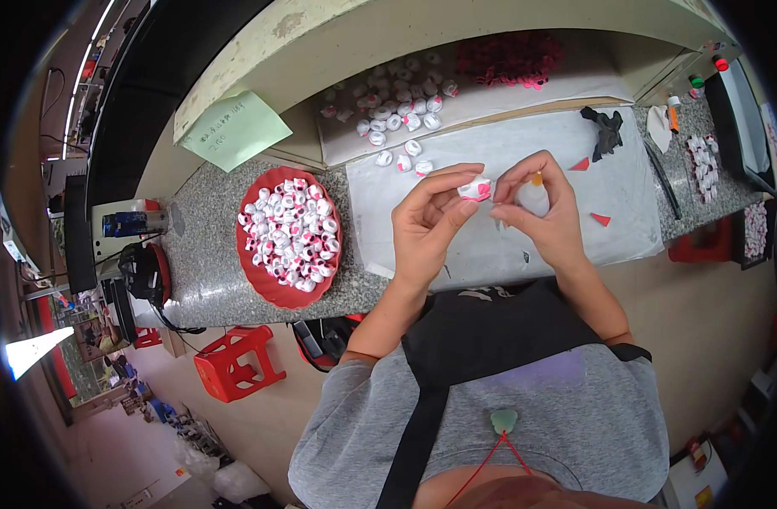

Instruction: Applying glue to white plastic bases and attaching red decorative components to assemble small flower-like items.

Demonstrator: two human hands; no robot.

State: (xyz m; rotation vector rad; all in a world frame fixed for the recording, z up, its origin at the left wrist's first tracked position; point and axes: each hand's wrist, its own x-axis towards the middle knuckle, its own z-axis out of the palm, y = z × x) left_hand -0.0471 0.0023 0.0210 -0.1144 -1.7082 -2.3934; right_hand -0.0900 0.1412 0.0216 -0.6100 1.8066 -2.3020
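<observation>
My left hand [424, 222] pinches a small white rounded piece [470, 190] with a pink patch between thumb and fingertips. In my right hand [554, 231] is a small translucent white squeeze bottle [534, 200] with an orange-yellow tip, its fingers curled around it. The right fingertips come close to the pink side of the piece; whether they touch it, I cannot tell. Both hands are over a whitish work sheet [490, 246] on the bench. Just beyond the left hand, several similar white pieces [403, 162] lie loose on the sheet.
A red scalloped tray [280, 293] heaped with white-and-pink pieces stands at left. More pieces [397, 102] and a pink pile [515, 61] fill the shelf recess. Right lie a crumpled black cloth [604, 131], red scraps [601, 220] and a black strip [662, 181]. A green note [236, 131] hangs at left.
</observation>
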